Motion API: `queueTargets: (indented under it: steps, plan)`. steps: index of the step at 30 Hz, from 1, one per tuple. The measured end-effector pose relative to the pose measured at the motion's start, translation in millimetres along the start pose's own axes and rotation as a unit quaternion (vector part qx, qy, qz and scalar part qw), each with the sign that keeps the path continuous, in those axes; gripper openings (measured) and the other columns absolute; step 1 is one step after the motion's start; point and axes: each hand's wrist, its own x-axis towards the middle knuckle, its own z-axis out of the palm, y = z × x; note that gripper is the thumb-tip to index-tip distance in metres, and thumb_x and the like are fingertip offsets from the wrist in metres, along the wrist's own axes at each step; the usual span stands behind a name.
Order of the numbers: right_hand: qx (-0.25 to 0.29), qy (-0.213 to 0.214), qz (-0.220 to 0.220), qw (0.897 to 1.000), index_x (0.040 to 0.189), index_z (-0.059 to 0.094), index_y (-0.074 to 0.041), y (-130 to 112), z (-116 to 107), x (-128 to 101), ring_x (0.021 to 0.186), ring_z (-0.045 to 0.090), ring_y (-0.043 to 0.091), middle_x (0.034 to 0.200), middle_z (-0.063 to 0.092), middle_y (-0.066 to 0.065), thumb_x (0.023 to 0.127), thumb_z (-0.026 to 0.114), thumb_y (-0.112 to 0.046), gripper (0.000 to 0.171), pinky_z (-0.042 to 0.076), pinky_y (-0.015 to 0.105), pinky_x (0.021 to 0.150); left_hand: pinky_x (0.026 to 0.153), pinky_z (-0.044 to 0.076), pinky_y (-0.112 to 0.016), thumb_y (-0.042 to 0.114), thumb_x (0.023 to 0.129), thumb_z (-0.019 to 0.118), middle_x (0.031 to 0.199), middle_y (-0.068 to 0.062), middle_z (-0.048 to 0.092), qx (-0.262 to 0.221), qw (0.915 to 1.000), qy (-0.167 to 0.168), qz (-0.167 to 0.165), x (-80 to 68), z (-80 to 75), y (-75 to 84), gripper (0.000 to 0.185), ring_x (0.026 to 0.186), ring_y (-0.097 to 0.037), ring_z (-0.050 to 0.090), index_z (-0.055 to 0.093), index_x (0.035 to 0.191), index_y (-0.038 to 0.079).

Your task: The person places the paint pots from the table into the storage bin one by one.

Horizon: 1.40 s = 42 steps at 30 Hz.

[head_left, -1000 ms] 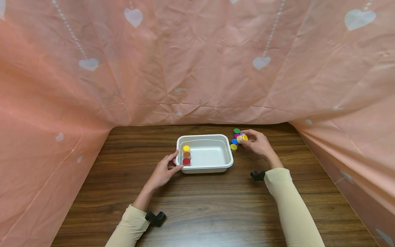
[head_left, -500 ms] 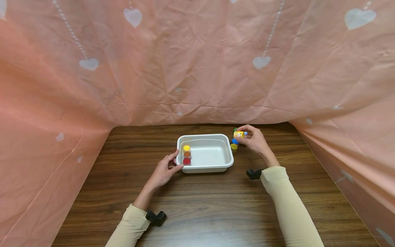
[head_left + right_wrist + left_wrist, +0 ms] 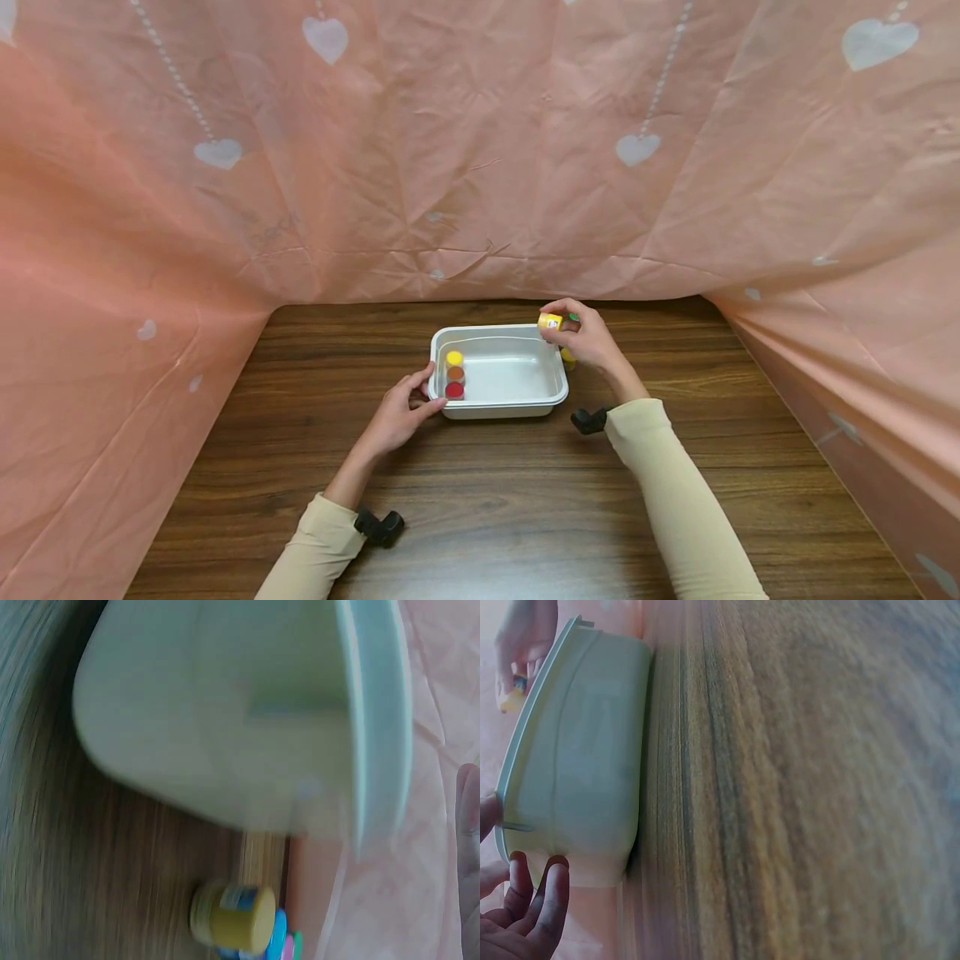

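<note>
Table: wood-grained tabletop (image 3: 465, 500) fills the lower frame, unchanged.
Left hand: at the left of centre, the left hand (image 3: 400, 417) grips the white tray (image 3: 510, 407) by its left end, thumb at the front corner; it has not shifted over the last second, so the tray has stayed put.
Jars inside: along the tray's left end, from lower to upper in the frame, stand a red-lidded jar (image 3: 454, 391), an orange-lidded jar (image 3: 456, 374) and a yellow-lidded jar (image 3: 454, 358), all as they were.
Right hand: the right hand (image 3: 588, 335) has swung leftward from the cluster, pinching a yellow jar (image 3: 551, 322) between thumb and fingers.
Held jar: tilted, label showing, now at the tray's upper right corner; whether it has cleared the rim I cannot tell. By my reading, the carry is under way and the jar not yet placed.
Jars outside: past the tray's right end, another yellow jar (image 3: 232, 916) stands beside blue, pink and green lids (image 3: 277, 934), left behind by this pick.
Backdrop: pink cloth (image 3: 480, 167) across the upper frame, no notable change.
</note>
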Motion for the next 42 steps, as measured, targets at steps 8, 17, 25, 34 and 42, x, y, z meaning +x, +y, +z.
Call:
queueTargets:
  steps: [8, 17, 25, 34, 42]
  plan:
    - [0.041, -0.026, -0.008, 0.999, 0.115, 0.059, -0.002, -5.6, 28.0, 7.8, 0.079, 0.064, 0.019, 0.110, 0.058, 0.014, 0.084, 0.073, -0.005, 0.035, 0.057, 0.035, 0.075, 0.081, 0.053, -0.022, 0.018, 0.089, 0.069, 0.100, -0.010, 0.050, -0.003, 1.0000, 0.002, 0.001, -1.7, 2.2, -2.1, 0.064, 0.092, -0.019, 0.056, 0.041, 0.145, 0.006]
    - [0.027, -0.047, -0.006, 0.999, 0.116, 0.059, 0.002, -36.4, 49.5, 4.3, 0.083, 0.064, 0.028, 0.114, 0.059, 0.020, 0.083, 0.073, -0.005, 0.037, 0.057, 0.036, 0.075, 0.081, 0.053, -0.023, 0.020, 0.088, 0.070, 0.101, -0.012, 0.051, -0.010, 0.9999, 0.007, 0.002, -4.4, 2.5, -4.9, 0.065, 0.093, -0.019, 0.055, 0.042, 0.144, 0.005]
    - [-0.027, -0.043, -0.009, 0.999, 0.115, 0.065, -0.014, -22.9, 64.5, 12.8, 0.082, 0.062, 0.024, 0.114, 0.063, 0.008, 0.085, 0.074, -0.021, 0.032, 0.054, 0.031, 0.072, 0.086, 0.052, -0.031, 0.013, 0.090, 0.067, 0.105, -0.021, 0.050, -0.009, 0.9999, -0.009, -0.007, -14.6, -5.1, 23.2, 0.063, 0.098, -0.028, 0.054, 0.038, 0.145, -0.001]
    - [-0.076, -0.030, -0.022, 0.996, 0.112, 0.067, -0.016, -10.2, 70.9, 20.6, 0.092, 0.057, 0.021, 0.111, 0.064, -0.001, 0.084, 0.075, -0.030, 0.032, 0.050, 0.034, 0.081, 0.085, 0.053, -0.030, 0.018, 0.089, 0.070, 0.106, -0.017, 0.051, -0.010, 0.9999, 0.006, -0.004, -3.3, 1.5, -2.5, 0.066, 0.097, -0.025, 0.055, 0.040, 0.146, 0.006]
    - [-0.083, -0.035, -0.017, 0.996, 0.107, 0.067, -0.014, 0.2, 79.6, 25.9, 0.093, 0.060, 0.020, 0.102, 0.066, 0.003, 0.083, 0.077, -0.026, 0.029, 0.051, 0.033, 0.084, 0.081, 0.053, -0.023, 0.021, 0.088, 0.070, 0.102, -0.011, 0.051, -0.014, 0.9997, 0.012, 0.014, -1.5, 2.1, -4.7, 0.066, 0.093, -0.019, 0.057, 0.041, 0.145, 0.007]
